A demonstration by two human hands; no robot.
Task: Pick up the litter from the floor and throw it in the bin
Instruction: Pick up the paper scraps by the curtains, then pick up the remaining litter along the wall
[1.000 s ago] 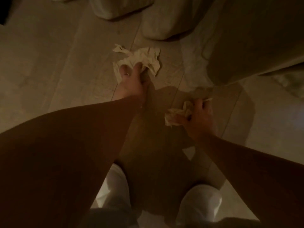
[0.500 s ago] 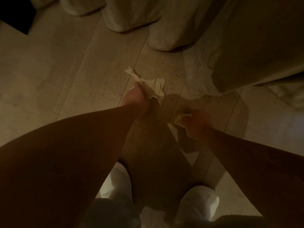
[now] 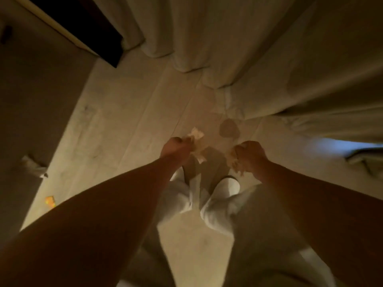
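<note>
My left hand (image 3: 176,148) is closed around a crumpled piece of pale paper (image 3: 198,141), which sticks out to the right of the fist, above the floor. My right hand (image 3: 249,155) is closed on a smaller crumpled paper wad (image 3: 233,162) that hangs below the fingers. Both hands are raised well off the pale wooden floor (image 3: 128,129), side by side in front of my legs in light trousers. No bin is in view.
Long pale curtains (image 3: 207,38) hang ahead and to the right, touching the floor. A dark wall or furniture side (image 3: 41,100) runs along the left. On the floor at the left lie a white scrap (image 3: 36,165) and a small orange item (image 3: 50,200).
Both hands have lifted from the floor with their papers, and the view has risen away from the floor. The larger paper is now bunched in my left fist.
</note>
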